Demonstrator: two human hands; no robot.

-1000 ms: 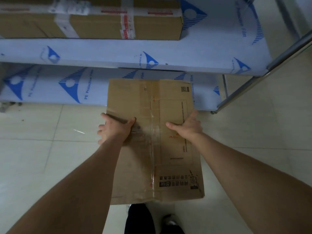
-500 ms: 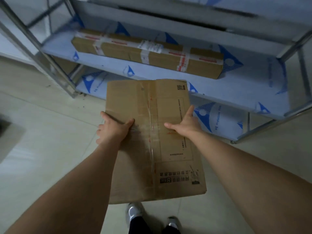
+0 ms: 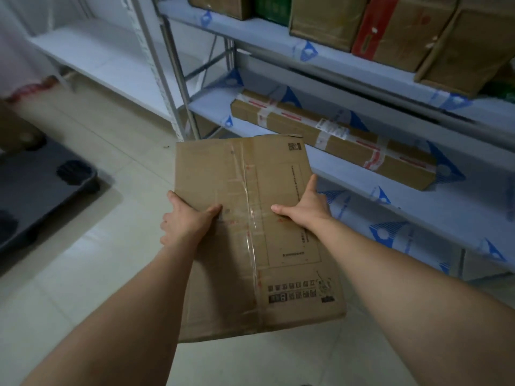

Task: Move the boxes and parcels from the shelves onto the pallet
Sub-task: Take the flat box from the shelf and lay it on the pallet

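Observation:
I carry a flat brown cardboard box (image 3: 242,190) with clear tape down its middle, level in front of me above the floor. My left hand (image 3: 186,221) grips its left edge, thumb on top and fingers underneath. My right hand (image 3: 305,207) holds the right edge, thumb lying across the top. A dark grey pallet (image 3: 36,190) lies on the floor at the left. A long narrow taped parcel (image 3: 334,140) rests on the low shelf (image 3: 418,207) at the right.
Several cardboard boxes (image 3: 390,26) stand on the upper shelf at the top right. A metal shelf upright (image 3: 156,71) rises at top centre, with a white shelf unit (image 3: 92,51) behind it. A brown box corner (image 3: 16,126) sits at the pallet's far side. Pale tiled floor lies below.
My view has swung left and up while I keep hold of the box: the shelves slid to the right, upper shelf boxes came into sight, and the pallet appeared at the left.

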